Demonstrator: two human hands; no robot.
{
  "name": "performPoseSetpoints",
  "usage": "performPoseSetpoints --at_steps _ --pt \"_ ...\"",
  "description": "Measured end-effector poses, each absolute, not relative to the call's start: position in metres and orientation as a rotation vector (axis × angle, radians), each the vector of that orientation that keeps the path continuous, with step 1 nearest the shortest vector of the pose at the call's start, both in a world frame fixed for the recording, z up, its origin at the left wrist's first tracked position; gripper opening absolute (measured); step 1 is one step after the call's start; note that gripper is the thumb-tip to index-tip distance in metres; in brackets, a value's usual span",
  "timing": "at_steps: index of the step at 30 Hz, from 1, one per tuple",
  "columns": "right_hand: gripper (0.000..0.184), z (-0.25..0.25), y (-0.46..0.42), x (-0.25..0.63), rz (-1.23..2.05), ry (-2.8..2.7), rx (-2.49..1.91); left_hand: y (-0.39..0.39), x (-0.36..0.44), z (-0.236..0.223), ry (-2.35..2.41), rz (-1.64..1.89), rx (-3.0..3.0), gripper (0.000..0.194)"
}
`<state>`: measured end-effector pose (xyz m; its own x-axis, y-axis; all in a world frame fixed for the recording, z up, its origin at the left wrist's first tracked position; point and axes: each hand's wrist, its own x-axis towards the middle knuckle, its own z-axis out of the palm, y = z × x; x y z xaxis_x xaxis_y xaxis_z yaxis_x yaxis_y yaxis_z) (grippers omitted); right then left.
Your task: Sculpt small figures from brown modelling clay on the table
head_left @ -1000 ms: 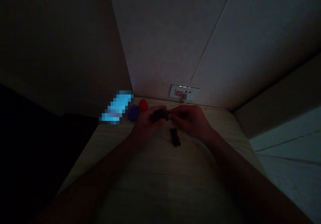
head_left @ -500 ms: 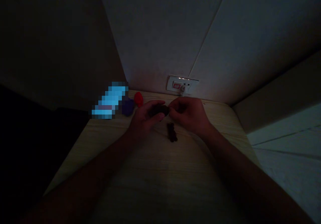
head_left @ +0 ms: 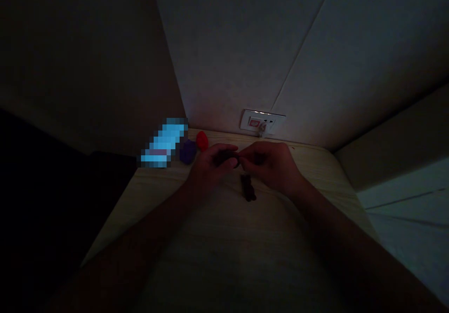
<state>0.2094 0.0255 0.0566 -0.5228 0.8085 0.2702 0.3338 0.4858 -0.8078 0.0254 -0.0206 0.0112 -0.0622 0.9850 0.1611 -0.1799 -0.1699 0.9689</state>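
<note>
In dim light my left hand (head_left: 210, 163) is closed around a dark, rounded lump (head_left: 226, 156), its thumb along the near side. At the lump's right end my right hand (head_left: 271, 161) has thumb and forefinger pinched together, touching its edge. Whether a separate small piece sits in that pinch I cannot tell. Just below the hands, a dark knobbly strip (head_left: 248, 188) lies on the tabletop. Left of my left hand are a purple lump (head_left: 188, 151) and a smaller red lump (head_left: 202, 141).
The pale wooden tabletop (head_left: 210, 257) meets a wall (head_left: 245, 60) at the back. A socket plate (head_left: 247, 120) with a plug (head_left: 262, 128) in it sits low on the wall. A bright, pixelated oblong (head_left: 164, 142) stands at the back left corner.
The whole view has shifted slightly, so everything appears a little further right and lower. My right fingertips stay at the dark lump's edge, and my left hand still holds it.
</note>
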Motion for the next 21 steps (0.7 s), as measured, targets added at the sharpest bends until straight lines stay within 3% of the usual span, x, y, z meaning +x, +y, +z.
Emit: performPoseSetpoints --at_steps 5,10,21 --pt "0.011 0.056 0.021 0.205 0.772 -2.104 -0.997 -0.021 0.027 0.014 1.11 1.46 1.138 0.024" --pt "0.009 0.057 0.023 0.203 0.85 -2.092 -1.039 -0.021 0.025 0.015 1.176 1.485 1.172 0.02" --pt "0.013 0.08 0.047 0.228 0.761 -1.712 -1.111 -0.011 0.014 0.001 1.099 1.597 0.957 0.025"
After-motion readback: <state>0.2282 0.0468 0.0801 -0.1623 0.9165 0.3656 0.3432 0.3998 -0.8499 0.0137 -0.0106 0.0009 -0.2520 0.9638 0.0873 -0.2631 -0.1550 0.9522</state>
